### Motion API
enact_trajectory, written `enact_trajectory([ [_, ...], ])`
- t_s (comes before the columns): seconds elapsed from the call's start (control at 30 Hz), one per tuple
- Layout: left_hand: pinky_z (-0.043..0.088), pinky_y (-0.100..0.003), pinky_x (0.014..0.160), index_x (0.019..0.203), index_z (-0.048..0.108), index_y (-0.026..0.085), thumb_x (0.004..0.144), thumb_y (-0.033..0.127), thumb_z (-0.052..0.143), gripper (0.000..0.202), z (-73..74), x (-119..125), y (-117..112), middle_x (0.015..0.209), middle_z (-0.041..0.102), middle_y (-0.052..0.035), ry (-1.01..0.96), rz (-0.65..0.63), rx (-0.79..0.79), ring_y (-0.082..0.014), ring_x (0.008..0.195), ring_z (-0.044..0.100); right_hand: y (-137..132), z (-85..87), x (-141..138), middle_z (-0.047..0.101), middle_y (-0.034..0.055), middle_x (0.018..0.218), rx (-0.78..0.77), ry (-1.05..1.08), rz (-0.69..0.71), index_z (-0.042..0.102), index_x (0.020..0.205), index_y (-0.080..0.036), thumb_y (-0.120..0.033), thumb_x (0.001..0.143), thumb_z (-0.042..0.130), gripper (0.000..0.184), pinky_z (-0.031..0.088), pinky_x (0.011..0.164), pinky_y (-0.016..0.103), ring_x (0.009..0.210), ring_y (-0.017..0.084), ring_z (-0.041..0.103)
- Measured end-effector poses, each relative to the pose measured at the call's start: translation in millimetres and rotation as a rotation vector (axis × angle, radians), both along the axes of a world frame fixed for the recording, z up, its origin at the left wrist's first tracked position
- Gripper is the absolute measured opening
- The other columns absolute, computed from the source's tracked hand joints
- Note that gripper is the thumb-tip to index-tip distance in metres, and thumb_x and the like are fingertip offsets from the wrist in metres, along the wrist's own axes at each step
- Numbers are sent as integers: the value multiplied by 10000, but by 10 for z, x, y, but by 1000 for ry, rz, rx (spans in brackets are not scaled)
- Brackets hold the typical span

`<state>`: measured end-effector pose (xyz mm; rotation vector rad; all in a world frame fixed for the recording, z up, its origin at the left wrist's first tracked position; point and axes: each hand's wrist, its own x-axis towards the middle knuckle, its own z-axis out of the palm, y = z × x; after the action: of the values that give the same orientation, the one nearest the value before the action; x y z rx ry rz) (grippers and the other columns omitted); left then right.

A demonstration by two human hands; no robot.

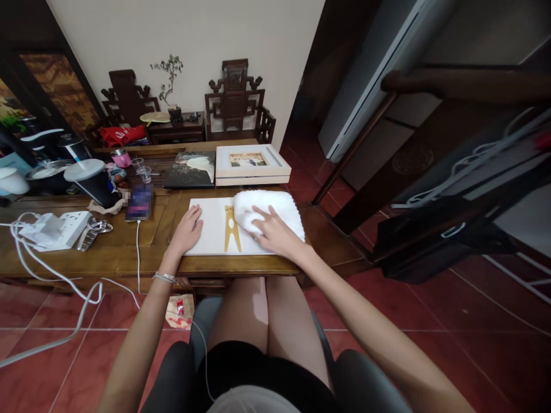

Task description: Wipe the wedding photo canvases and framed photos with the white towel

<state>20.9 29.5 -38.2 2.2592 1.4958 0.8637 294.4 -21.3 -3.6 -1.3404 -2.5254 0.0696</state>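
Observation:
A flat white panel (209, 229) with a gold figure (232, 232) on it lies near the front edge of the wooden table. My left hand (188, 231) rests flat on the panel's left side, fingers extended. On the right side, my right hand (275, 232) presses into a fluffy white cloth (289, 209), its fingers bent and sunk into the bunched fabric. The cloth hides the panel's right part and touches the edge of the gold figure.
Behind the panel lie a dark picture (189, 171) and a white-framed picture (253, 163). To the left are a phone (140, 202) on a cable, a lidded black cup (92, 183) and a power strip (64, 229). A wooden chair (374, 166) stands at right.

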Motion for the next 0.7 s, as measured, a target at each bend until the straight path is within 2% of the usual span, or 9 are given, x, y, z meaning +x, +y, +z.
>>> enact_trajectory([
  [0.1, 234, -438, 1171, 1337, 502, 64, 906, 320, 371, 518, 24, 17, -20, 1476, 414, -155, 9, 3, -7, -254, 1402, 328, -504, 118, 71, 521, 165, 1379, -43, 18, 90, 644, 889, -147, -101, 810, 459, 206, 198, 1131, 564, 1394, 309, 305],
  [0.17, 242, -431, 1169, 1325, 510, 45, 899, 315, 384, 521, 47, 31, -37, 1468, 421, -167, -3, 6, -8, -256, 1399, 335, -764, 226, 139, 578, 136, 1315, -100, 28, 133, 632, 857, -173, -57, 758, 457, 232, 228, 1133, 529, 1375, 291, 346],
  [0.27, 270, -423, 1160, 1295, 547, 67, 878, 305, 421, 497, 72, 44, -55, 1442, 462, -153, -46, 10, 14, -252, 1381, 369, -863, 337, 229, 681, 99, 1090, -175, 42, 125, 623, 855, -197, -74, 782, 440, 233, 375, 1039, 452, 1217, 292, 523],
  [0.37, 273, -425, 1159, 1288, 558, 80, 868, 298, 428, 491, 77, 39, -58, 1431, 479, -141, -57, -1, 14, -255, 1379, 372, -582, 316, 211, 686, 77, 878, -198, 53, 34, 605, 854, -195, -155, 865, 414, 195, 449, 909, 403, 939, 280, 632],
  [0.43, 248, -426, 1169, 1313, 537, 84, 861, 287, 417, 510, 72, 27, -52, 1454, 451, -132, -45, -13, -20, -252, 1395, 341, -269, 256, 100, 679, 75, 854, -174, 79, -48, 591, 865, -191, -214, 915, 395, 204, 414, 941, 424, 894, 274, 632],
  [0.57, 182, -416, 1190, 1367, 486, 117, 843, 245, 381, 550, 58, -5, -29, 1501, 384, -97, -20, -9, -115, -224, 1427, 271, 263, 175, -293, 680, 145, 979, -113, 146, -179, 589, 962, -151, -290, 979, 306, 316, 341, 981, 537, 1077, 327, 578],
  [0.63, 171, -420, 1192, 1380, 470, 120, 849, 243, 369, 554, 47, -21, -16, 1510, 368, -99, -2, -14, -130, -221, 1431, 260, 339, 163, -477, 670, 168, 1039, -107, 144, -163, 593, 1008, -134, -255, 971, 308, 312, 315, 992, 575, 1187, 346, 510],
  [0.7, 169, -434, 1190, 1393, 454, 141, 855, 239, 369, 554, 33, -39, -5, 1516, 360, -90, 17, -31, -119, -223, 1434, 251, 255, 154, -587, 648, 175, 1119, -101, 122, -116, 598, 1043, -126, -189, 935, 360, 269, 263, 1029, 598, 1294, 346, 413],
])
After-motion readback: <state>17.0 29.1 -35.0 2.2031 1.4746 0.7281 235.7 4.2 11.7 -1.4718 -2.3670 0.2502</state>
